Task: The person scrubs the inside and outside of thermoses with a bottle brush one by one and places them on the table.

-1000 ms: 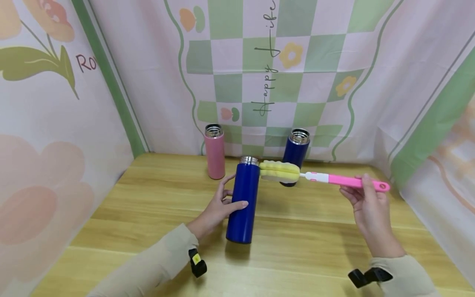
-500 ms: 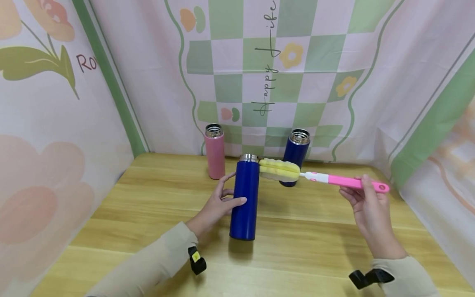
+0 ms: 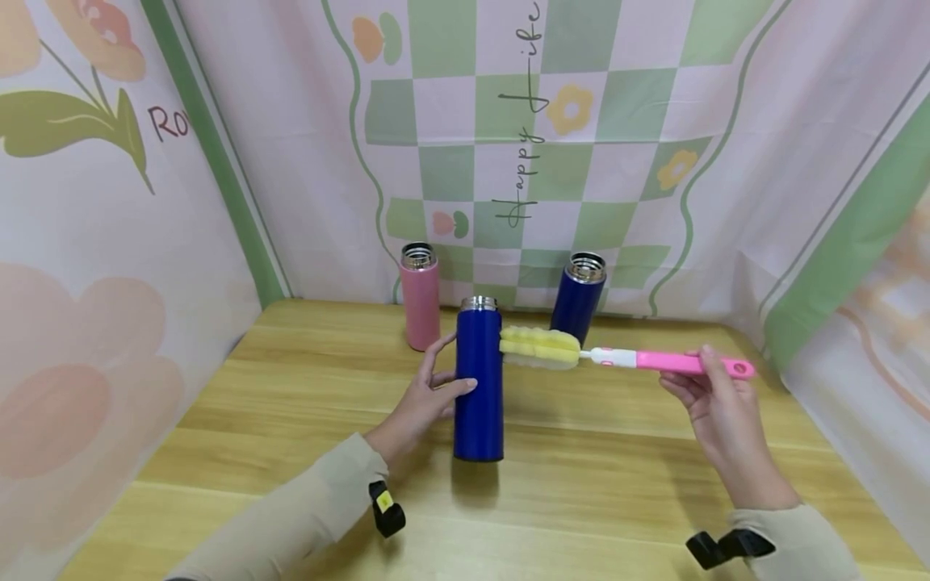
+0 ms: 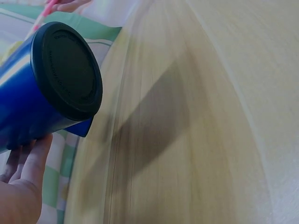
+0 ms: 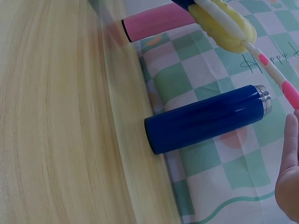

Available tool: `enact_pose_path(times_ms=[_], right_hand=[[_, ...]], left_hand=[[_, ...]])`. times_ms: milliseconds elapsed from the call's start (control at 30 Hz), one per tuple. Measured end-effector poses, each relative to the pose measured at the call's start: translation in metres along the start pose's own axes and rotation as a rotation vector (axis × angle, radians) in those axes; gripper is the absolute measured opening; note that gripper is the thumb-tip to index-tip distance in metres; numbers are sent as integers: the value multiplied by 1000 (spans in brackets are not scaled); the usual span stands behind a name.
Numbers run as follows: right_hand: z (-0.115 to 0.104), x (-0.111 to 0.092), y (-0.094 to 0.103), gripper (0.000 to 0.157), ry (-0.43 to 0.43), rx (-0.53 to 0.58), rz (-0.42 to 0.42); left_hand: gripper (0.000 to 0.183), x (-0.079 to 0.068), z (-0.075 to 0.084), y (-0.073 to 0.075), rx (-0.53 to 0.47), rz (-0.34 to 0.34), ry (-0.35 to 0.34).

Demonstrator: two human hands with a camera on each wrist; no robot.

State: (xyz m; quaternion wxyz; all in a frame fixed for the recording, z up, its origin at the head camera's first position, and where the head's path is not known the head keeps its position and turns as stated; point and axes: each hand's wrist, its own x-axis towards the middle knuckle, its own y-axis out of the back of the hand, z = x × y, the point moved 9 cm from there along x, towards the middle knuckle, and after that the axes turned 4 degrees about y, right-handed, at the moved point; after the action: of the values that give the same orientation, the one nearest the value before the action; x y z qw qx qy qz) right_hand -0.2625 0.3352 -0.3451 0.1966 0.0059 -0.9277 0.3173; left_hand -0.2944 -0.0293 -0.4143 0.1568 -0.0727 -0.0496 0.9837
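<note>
My left hand (image 3: 429,395) grips a blue vacuum flask (image 3: 479,403) around its middle, thumb across the front. The flask is held above the table, its lidless steel neck up; its black base (image 4: 70,70) faces the left wrist view. With my right hand (image 3: 722,411) I hold a bottle brush (image 3: 676,363) by its pink handle, level above the table. Its yellow sponge head (image 3: 541,347) points left, the tip right at the flask's upper side. In the right wrist view the sponge head (image 5: 224,28) overlaps the edge of the held flask.
A pink flask (image 3: 421,307) without a lid stands at the back of the wooden table (image 3: 305,395). Right of it a second blue flask (image 3: 577,294), also lidless, stands partly behind the brush. A patterned curtain (image 3: 508,177) hangs behind the table.
The held flask has turned more upright and risen slightly, its base shifting right. The brush has moved a little left and down with my right hand. The two standing flasks have not moved.
</note>
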Motion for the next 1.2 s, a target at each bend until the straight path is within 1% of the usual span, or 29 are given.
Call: enact_pose_path(times_ms=[233, 533, 767, 967, 1200], right_hand=[[2, -2, 0, 26, -33, -11, -19], [5, -6, 0, 30, -62, -70, -83], [10, -9, 1, 32, -105, -104, -121], [12, -10, 3, 32, -134, -122, -129], [13, -12, 3, 33, -158, -130, -147]], left_hand=[[78, 2, 3, 2, -40, 8, -31], [72, 2, 9, 6, -55, 39, -61], [72, 3, 10, 8, -72, 36, -86], [72, 3, 12, 8, -82, 51, -89], [74, 2, 14, 8, -100, 51, -92]])
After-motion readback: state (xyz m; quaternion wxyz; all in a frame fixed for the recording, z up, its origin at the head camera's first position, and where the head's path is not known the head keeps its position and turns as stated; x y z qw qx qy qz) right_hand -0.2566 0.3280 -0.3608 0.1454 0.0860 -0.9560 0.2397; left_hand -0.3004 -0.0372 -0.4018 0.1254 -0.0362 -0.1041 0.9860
